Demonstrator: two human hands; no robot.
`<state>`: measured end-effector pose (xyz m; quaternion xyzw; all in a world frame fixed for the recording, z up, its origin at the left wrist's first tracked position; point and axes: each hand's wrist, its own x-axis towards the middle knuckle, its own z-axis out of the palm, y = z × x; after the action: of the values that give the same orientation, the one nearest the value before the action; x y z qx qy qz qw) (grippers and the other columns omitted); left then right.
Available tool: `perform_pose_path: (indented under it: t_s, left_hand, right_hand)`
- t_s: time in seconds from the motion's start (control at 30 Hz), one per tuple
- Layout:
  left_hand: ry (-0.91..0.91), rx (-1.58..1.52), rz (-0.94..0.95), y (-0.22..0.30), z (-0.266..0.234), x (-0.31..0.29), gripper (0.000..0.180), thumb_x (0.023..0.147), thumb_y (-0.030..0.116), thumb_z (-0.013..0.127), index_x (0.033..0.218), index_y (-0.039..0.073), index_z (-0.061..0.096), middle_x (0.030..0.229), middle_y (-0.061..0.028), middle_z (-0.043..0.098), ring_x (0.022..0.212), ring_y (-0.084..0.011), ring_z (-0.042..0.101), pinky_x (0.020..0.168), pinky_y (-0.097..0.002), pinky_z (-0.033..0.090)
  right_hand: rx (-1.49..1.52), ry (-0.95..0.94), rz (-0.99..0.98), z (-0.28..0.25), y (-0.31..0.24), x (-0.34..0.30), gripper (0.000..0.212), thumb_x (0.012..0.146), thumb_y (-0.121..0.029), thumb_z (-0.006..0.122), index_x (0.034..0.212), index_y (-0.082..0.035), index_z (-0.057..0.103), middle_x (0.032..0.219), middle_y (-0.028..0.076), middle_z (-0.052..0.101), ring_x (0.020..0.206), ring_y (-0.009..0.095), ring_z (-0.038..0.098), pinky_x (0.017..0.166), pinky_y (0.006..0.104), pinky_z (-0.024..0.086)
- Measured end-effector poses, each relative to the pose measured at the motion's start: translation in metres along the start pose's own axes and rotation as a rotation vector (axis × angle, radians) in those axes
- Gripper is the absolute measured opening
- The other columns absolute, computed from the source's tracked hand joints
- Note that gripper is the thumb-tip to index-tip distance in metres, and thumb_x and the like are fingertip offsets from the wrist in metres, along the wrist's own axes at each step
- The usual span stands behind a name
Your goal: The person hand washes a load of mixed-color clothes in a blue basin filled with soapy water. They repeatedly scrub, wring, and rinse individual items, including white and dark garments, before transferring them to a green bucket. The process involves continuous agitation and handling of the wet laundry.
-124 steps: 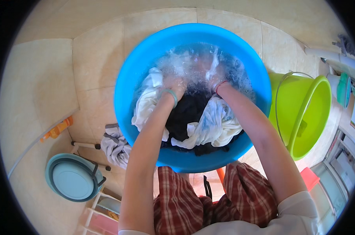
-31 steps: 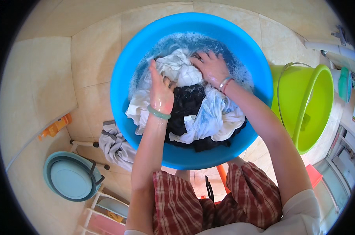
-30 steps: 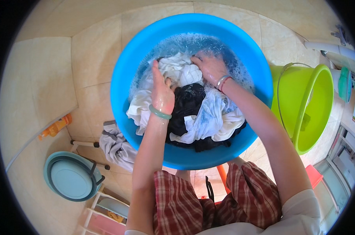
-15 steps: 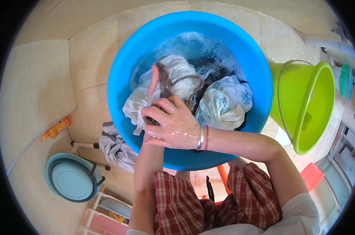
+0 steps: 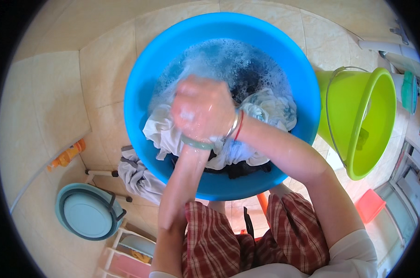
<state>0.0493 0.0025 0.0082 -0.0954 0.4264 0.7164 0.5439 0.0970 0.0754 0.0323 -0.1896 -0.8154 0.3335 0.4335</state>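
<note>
Sliding forward, the right hand [image 5: 212,106] covered most of the left hand [image 5: 193,132], both grips impossible to tell, suggesting active rubbing, while white cloth [image 5: 160,132] lay just left of them in the blue basin [image 5: 136,99].

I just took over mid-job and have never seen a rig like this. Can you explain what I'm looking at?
There is no machine here: a person is working bare-handed. The one view comes from a wide camera worn on the person's head, looking down; picture left is the person's left, and straight edges bend toward the border.

The blue tub holds foamy water, with white clothes and dark clothes bunched in it. Over it, the right hand covers most of the left hand, so I can't tell whether either holds anything. A green bangle marks the left one; a silver bangle and red string, the right.

A green bucket stands out at the right, a grey cloth at the left.
</note>
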Motion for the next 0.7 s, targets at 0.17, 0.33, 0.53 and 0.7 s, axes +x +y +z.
perform_pose_path:
  t_s: [0.17, 0.33, 0.53, 0.7]
  left_hand:
    - [0.225, 0.202, -0.093, -0.006, 0.01, 0.01, 0.039, 0.099, 0.034, 0.052, 0.123, 0.004, 0.055, 0.12, -0.0074, 0.06, 0.112, -0.0174, 0.057, 0.094, -0.0322, 0.047]
    - [-0.092, 0.321, 0.04, 0.008, -0.001, 0.028, 0.065, 0.099, 0.052, 0.045, 0.147, 0.008, 0.035, 0.145, -0.0086, 0.043, 0.131, -0.0223, 0.043, 0.11, -0.036, 0.03]
    - [-0.009, 0.36, -0.128, 0.011, -0.032, 0.05, 0.08, 0.096, 0.064, 0.039, 0.157, 0.023, 0.008, 0.156, -0.0108, 0.027, 0.131, -0.0285, 0.042, 0.113, -0.0427, 0.025]
    - [0.019, 0.411, -0.122, -0.007, -0.035, 0.064, 0.075, 0.096, 0.062, 0.043, 0.155, 0.02, 0.021, 0.147, -0.0083, 0.042, 0.127, -0.0236, 0.045, 0.113, -0.0384, 0.02]
  right_hand:
    - [-0.303, -0.053, 0.21, -0.031, 0.082, -0.04, 0.011, 0.081, -0.019, 0.064, 0.081, -0.008, 0.066, 0.084, 0.011, 0.063, 0.074, 0.033, 0.063, 0.061, 0.039, 0.052]
    - [-0.463, -0.129, 0.666, -0.05, 0.127, -0.064, 0.022, 0.09, -0.025, 0.061, 0.108, -0.013, 0.065, 0.108, 0.015, 0.062, 0.098, 0.033, 0.061, 0.081, 0.042, 0.05]
    - [-0.634, -0.553, 0.401, -0.04, 0.139, -0.084, 0.039, 0.087, -0.022, 0.06, 0.126, -0.024, 0.057, 0.136, 0.011, 0.048, 0.12, 0.035, 0.048, 0.089, 0.0523, 0.046]
    - [-0.493, -0.551, 0.793, -0.026, 0.12, -0.044, 0.028, 0.083, -0.014, 0.059, 0.109, -0.017, 0.067, 0.115, 0.011, 0.06, 0.11, 0.034, 0.056, 0.09, 0.044, 0.049]
